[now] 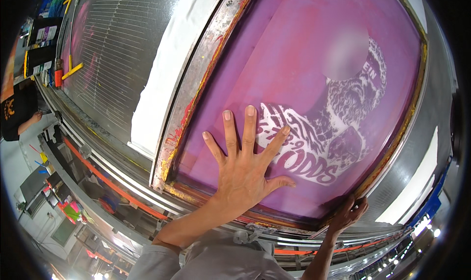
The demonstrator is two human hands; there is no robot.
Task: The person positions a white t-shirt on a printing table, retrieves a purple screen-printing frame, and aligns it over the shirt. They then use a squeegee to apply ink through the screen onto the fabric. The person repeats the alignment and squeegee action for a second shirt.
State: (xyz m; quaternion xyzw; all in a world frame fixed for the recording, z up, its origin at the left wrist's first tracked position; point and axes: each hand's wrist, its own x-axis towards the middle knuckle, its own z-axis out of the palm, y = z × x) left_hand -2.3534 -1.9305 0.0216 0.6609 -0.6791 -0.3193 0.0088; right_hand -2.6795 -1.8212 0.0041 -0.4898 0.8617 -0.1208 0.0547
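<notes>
As left hand (243,174) overlies mesh (294,49), right hand (348,213) grips frame (202,79).

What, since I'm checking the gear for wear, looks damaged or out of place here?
Mainly the frame: red and yellow smears, probably ink, mark its left side, so it looks uncleaned. I see no clear tear in the mesh.

Screen frame (195,91) from centre to upper right
Left hand (243,174) on its mesh (299,44), lower centre; right hand (349,213) at the frame's lower-right corner; cloth (164,79) just left of the frame, containers (41,59) at upper left, another person (17,110) below them.
</notes>
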